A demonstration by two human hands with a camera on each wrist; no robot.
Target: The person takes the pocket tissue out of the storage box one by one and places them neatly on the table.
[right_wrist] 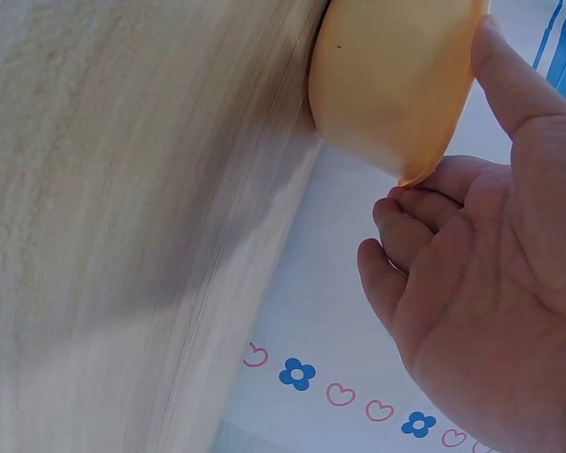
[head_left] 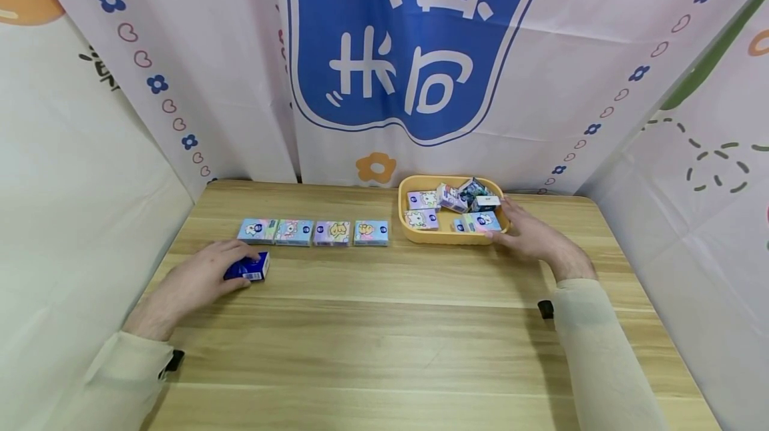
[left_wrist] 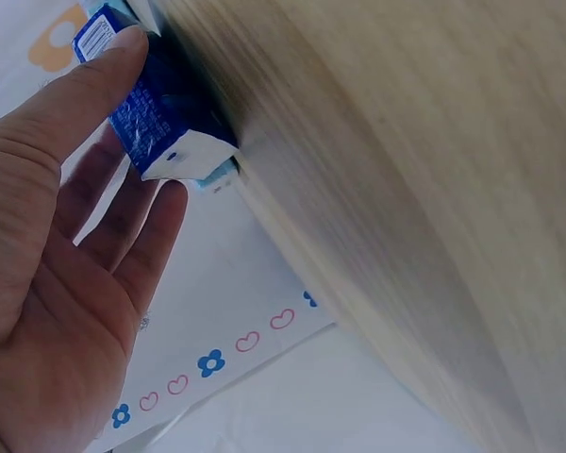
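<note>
My left hand grips a dark blue tissue pack on the table's left side, just in front of a row of pastel cartoon packs. In the left wrist view the thumb lies over the blue pack, with fingers along its other side. The row runs from a green-and-blue pack through a light blue pack and a purple pack to another blue pack. At the right, my right hand holds the yellow basket by its right end, thumb at the rim.
Inside the basket lie several packs, among them a white-and-purple pack and a dark pack. A printed cloth hangs behind the wooden table, and pale cloth walls stand at both sides.
</note>
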